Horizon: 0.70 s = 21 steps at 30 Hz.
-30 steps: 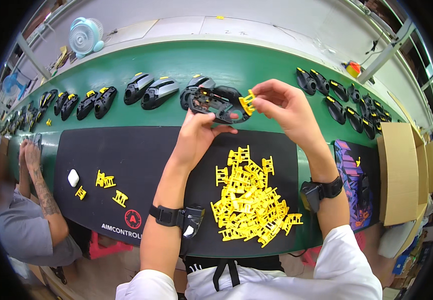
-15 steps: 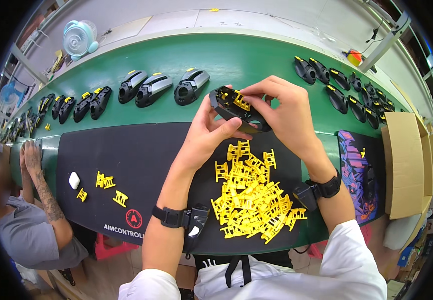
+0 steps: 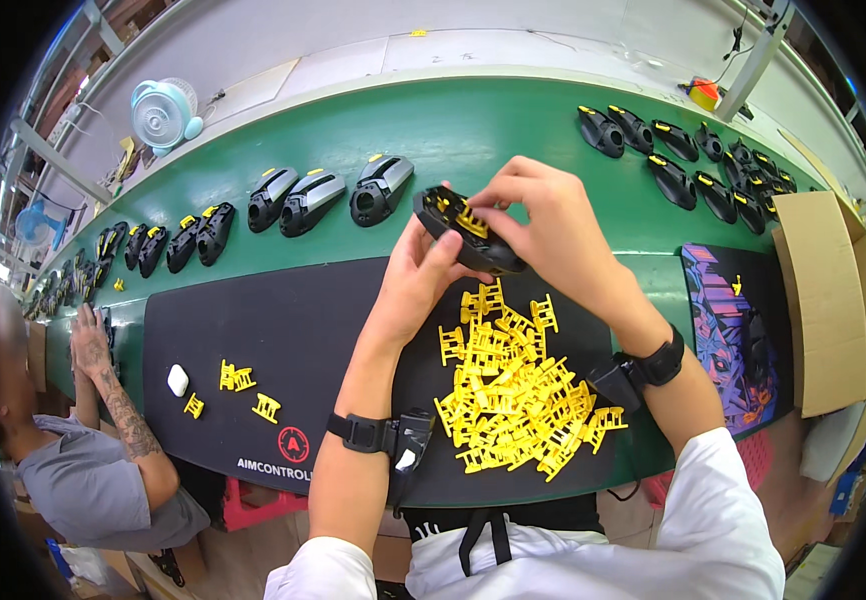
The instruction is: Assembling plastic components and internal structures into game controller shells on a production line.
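My left hand (image 3: 419,272) holds a black plastic housing (image 3: 468,243) from below, tilted over the black mat (image 3: 283,370). My right hand (image 3: 541,215) comes in from the right, its fingertips pressing a small yellow plastic clip (image 3: 470,218) into the housing's open side. A heap of several yellow clips (image 3: 513,385) lies on the mat just under my hands. Both wrists wear black bands.
Three black housings (image 3: 328,192) stand on the green conveyor (image 3: 473,130) to the left, with more rows at far left and far right (image 3: 698,165). A few loose clips (image 3: 238,378) and a white piece (image 3: 177,380) lie left. A co-worker's arm (image 3: 113,400) rests at left. Cardboard (image 3: 821,300) stands right.
I lifted the housing off the conveyor and brought it nearer over the mat; my right hand carried the yellow clip onto it. The housings on the belt have drifted left.
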Motion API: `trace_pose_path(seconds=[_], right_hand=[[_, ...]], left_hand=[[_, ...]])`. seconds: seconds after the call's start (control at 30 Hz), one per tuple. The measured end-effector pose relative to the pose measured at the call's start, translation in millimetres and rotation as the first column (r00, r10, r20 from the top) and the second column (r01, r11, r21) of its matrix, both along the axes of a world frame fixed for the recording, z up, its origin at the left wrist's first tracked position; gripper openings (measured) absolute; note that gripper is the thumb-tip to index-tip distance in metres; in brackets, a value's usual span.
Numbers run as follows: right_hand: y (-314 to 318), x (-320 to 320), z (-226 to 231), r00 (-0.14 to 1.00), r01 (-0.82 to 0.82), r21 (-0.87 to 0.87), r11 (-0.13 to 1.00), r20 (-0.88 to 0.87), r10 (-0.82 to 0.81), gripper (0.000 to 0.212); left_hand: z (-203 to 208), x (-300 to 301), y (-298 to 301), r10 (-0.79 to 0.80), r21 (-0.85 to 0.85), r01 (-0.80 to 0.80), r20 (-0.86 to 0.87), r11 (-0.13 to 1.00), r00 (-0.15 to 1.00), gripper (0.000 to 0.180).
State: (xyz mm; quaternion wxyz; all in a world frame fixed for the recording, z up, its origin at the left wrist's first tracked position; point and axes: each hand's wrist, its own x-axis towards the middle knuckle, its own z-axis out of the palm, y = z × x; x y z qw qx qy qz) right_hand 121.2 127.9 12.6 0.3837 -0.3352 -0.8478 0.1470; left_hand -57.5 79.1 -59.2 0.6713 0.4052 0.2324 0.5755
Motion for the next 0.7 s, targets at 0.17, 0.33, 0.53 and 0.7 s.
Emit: trace_pose_path(seconds=[0.17,0.33,0.53,0.7], right_hand=[[14.3,11.3,0.8,0.993,-0.094,-0.275,0.957,-0.090,0.072,0.021],[6.9,-1.4,-5.4,0.952,-0.306,-0.655,0.691,-0.216,0.216,0.018],[8.9,0.7,-8.5,0.924,-0.383,-0.704,0.598,-0.281,0.261,0.021],[6.0,2.4,-0.8,0.923,-0.384,-0.701,0.601,-0.265,0.281,0.022]], left_hand=[[12.4,2.7,-6.9,0.017,-0.084,-0.013,0.050,0.996,0.999,0.064],[18.6,-0.7,-11.4,0.021,-0.130,-0.016,0.036,0.991,0.999,0.070],[21.1,4.6,-12.5,0.032,-0.122,-0.023,0.068,0.992,0.997,0.070],[18.6,5.4,-9.3,-0.021,-0.119,0.034,0.111,0.992,0.994,0.068]])
